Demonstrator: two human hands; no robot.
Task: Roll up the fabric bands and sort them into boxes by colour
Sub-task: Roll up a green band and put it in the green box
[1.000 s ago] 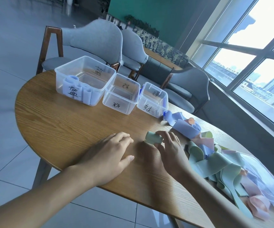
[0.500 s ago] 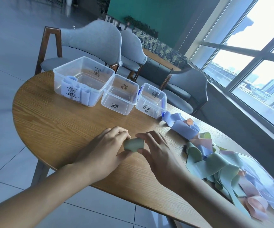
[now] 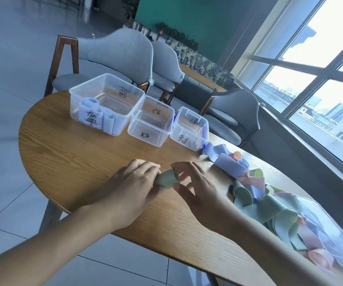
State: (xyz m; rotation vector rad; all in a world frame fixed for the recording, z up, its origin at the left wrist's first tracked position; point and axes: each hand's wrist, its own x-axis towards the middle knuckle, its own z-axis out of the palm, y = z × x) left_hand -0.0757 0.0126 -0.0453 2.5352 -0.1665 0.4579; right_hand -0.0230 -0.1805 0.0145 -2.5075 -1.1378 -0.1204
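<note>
A rolled green fabric band sits just above the wooden table, held between both hands. My left hand grips its left end with curled fingers and thumb. My right hand pinches its right end with fingertips and thumb. Three clear labelled boxes stand at the back: a large one holding several blue rolls, a middle one that looks empty, and a small one with blue clips. A loose pile of green, blue and pink bands lies to the right.
A clear plastic bag lies under the far end of the band pile. Grey upholstered chairs stand behind the table, and a window wall runs along the right. The table's front edge is close under my forearms.
The green roll has gone from my right hand alone to between both hands, shifting left toward the table's middle. My left hand, earlier flat on the table, now grips the roll.
</note>
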